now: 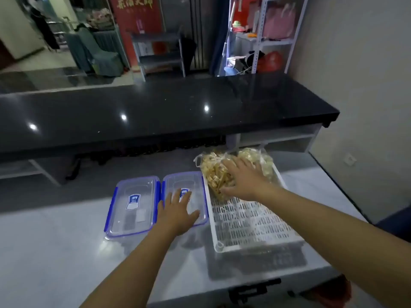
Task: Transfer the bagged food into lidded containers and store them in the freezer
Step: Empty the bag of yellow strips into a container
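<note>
Two clear plastic bags of pale yellow food pieces (219,174) lie at the far end of a white slotted plastic tray (249,221). The right hand (241,178), fingers curled, grips the nearer bag, hiding part of it. The left hand (178,211) rests flat and relaxed on one of two clear blue-clipped lidded containers (133,207), whose label print is unreadable, on the pale grey surface (55,252) below a glossy black counter (155,112).

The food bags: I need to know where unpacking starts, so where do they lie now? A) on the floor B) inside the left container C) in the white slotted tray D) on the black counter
C: both bags of food lie at the far end of the white slotted tray, under the right hand.
</note>
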A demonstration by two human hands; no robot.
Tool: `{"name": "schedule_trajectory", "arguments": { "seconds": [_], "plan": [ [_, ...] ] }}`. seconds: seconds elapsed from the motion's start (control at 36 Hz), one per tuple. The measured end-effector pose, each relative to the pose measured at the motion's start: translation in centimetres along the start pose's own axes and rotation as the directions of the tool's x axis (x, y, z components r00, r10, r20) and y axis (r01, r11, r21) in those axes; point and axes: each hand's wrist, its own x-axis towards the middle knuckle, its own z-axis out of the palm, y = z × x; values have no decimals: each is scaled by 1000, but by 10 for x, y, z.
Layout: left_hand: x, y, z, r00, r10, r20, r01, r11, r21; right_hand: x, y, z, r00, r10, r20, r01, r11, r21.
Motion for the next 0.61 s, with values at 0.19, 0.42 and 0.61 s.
{"name": "schedule_trajectory", "arguments": {
  "seconds": [0.19, 0.42, 0.61],
  "plan": [
    [0, 2, 5, 999, -47, -14, 47, 999, -6, 67, 1, -1, 997, -57, 53, 61, 994, -92],
    [-4, 3, 6, 997, -64, -31, 63, 997, -31, 116, -2, -14, 951, -93, 293, 165, 959, -232],
    [-5, 7, 0, 996, -85, 8, 85, 996, -17, 122, -5, -14, 936, -120, 332, 187, 966, -179]
  ]
}}
